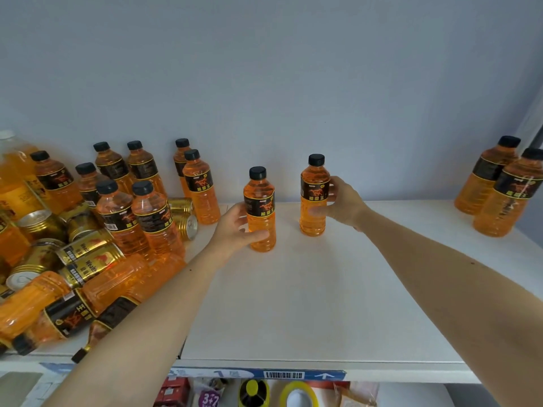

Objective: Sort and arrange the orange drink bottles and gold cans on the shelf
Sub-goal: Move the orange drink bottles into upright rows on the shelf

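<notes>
You've got a bottle in each hand, both upright in the middle of the frame on the white shelf. Your left hand wraps the lower body of the left bottle, thumb across the front, fingers curled round behind. Your right hand grips the right bottle from its far side at label height, thumb showing through the liquid. Both bases look to be on the shelf, though I can't tell whether you're bearing down or lifting.

To my eye this is the sorting step, pulling bottles out of the jumble. That jumble fills the left of the frame: standing bottles at the back, gold cans tipped over among them, more bottles lying flat at lower left. At the right edge two bottles stand tidy by the wall.

Next move, I'd say, is carrying this pair across to that right-hand group. Keep them vertical, set them close beside the two, labels forward.
</notes>
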A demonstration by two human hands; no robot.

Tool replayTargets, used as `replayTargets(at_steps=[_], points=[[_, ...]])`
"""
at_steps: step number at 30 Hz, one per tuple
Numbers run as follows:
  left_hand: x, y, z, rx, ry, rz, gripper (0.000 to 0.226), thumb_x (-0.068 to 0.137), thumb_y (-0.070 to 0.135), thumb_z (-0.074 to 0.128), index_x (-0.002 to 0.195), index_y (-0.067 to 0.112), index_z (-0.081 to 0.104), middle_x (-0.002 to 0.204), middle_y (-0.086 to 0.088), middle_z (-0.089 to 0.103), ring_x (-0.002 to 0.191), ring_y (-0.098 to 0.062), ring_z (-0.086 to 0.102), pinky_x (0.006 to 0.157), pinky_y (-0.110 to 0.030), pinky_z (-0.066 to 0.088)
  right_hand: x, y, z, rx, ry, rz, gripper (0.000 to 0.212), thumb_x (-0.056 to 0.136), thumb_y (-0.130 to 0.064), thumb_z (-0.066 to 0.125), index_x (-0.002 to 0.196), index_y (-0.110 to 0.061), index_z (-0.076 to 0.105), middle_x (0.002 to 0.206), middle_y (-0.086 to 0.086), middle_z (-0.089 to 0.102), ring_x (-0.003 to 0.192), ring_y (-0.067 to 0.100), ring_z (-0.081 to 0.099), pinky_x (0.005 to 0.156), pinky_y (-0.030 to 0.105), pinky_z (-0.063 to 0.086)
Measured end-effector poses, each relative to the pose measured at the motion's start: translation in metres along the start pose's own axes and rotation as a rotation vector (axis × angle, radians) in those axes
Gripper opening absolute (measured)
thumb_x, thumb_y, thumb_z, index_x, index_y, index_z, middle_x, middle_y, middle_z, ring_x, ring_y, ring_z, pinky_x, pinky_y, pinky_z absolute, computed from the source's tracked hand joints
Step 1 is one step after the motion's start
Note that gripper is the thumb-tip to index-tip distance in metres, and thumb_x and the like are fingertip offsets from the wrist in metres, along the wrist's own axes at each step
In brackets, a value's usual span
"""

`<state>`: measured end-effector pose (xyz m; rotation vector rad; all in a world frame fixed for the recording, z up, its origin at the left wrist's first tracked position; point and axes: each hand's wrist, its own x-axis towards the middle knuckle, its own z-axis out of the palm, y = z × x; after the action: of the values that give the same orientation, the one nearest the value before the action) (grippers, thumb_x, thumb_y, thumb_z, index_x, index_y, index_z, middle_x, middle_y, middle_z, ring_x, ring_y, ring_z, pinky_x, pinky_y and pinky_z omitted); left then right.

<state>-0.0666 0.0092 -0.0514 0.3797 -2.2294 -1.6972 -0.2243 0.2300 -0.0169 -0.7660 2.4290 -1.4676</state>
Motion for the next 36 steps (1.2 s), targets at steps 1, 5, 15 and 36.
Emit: replayTargets(at_steps=[1, 5, 15, 36], points=[[0.000, 0.000, 0.005, 0.027, 0.057, -0.003, 0.077, 0.052, 0.030, 0.091, 0.119, 0.032, 0.054, 0.124, 0.009, 0.061, 0.118, -0.017, 0.054, 0.101, -0.048, 0.043, -0.001, 0.004, 0.004, -0.020, -0.011, 0.026, 0.082, 0.062, -0.019, 0.088, 0.132, -0.020, 0.043, 0.120, -0.005, 0.057, 0.109, 0.016, 0.055, 0.084, 0.031, 0.045], [0.001, 0.004, 0.025, 0.153, 0.256, 0.028, 0.076, 0.049, 0.040, 0.091, 0.115, 0.030, 0.054, 0.121, 0.007, 0.058, 0.109, -0.013, 0.053, 0.088, -0.035, 0.045, -0.004, 0.009, 0.015, -0.065, 0.023, 0.051, 0.071, 0.061, -0.023, 0.087, 0.122, -0.022, 0.049, 0.109, -0.006, 0.059, 0.102, 0.016, 0.056, 0.079, 0.029, 0.043], [0.009, 0.010, 0.022, 0.152, 0.236, 0.062, 0.072, 0.059, 0.034, 0.088, 0.121, 0.021, 0.054, 0.120, 0.002, 0.063, 0.110, -0.018, 0.058, 0.095, -0.046, 0.049, -0.012, 0.007, 0.011, -0.093, 0.103, 0.065, 0.067, 0.064, -0.020, 0.086, 0.122, -0.018, 0.053, 0.104, -0.003, 0.060, 0.096, 0.018, 0.055, 0.080, 0.030, 0.045], [0.010, 0.049, 0.152, 0.110, -0.127, 0.188, 0.065, 0.067, 0.031, 0.084, 0.123, 0.018, 0.053, 0.119, 0.000, 0.062, 0.111, -0.018, 0.057, 0.096, -0.042, 0.048, -0.108, 0.051, -0.101, -0.140, 0.347, 0.244, 0.074, 0.064, -0.026, 0.087, 0.128, -0.021, 0.050, 0.115, -0.002, 0.061, 0.103, 0.018, 0.057, 0.081, 0.030, 0.048]])
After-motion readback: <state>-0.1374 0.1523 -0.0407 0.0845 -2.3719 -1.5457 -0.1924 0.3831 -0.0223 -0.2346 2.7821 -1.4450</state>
